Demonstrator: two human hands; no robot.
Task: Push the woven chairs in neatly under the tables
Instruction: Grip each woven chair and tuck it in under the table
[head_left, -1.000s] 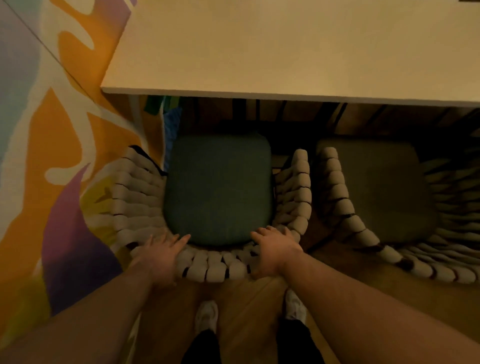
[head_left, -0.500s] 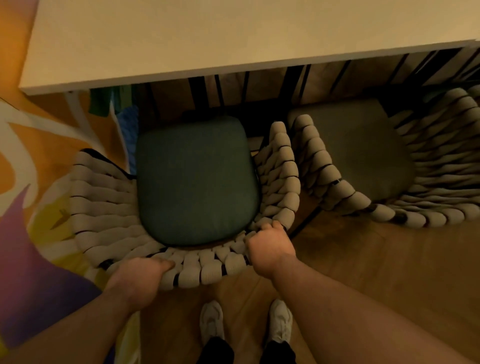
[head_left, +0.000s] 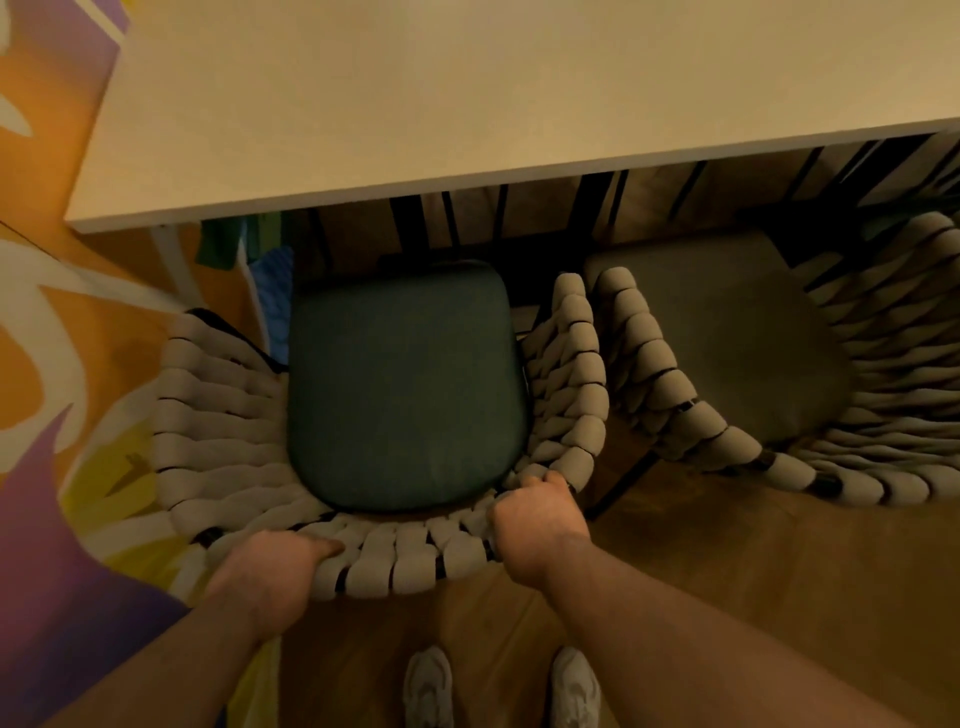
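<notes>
Orange, purple and white paint covers the floor (head_left: 57, 322) at far left, where a white leg (head_left: 171, 260) comes down from the tabletop (head_left: 415, 104). Just right of that leg stands the chair (head_left: 218, 415), its woven left arm close beside it. The left grip (head_left: 270, 577) sits on the chair's back rim. Its thumb lies along the top of the weave and its fingers go out of sight round the outer side, so I judge it clamped on the rim. The green cushion (head_left: 405, 384) lies straight ahead of both grips, and only its front edge nears the tabletop's near edge. Most of the seat is out in the open, so the chair is not yet pushed in. The right grip (head_left: 537, 525) is curled tight over the rim at the back right corner and sits farther forward than the left. The push should therefore run straight away from the body, along the seat's back-to-front line, with both grips sharing it evenly. The chair's right arm runs just beside the arm of the second chair (head_left: 675, 395); whether they touch I cannot tell. That narrow gap, and the leg on the left, are what could snag.
</notes>
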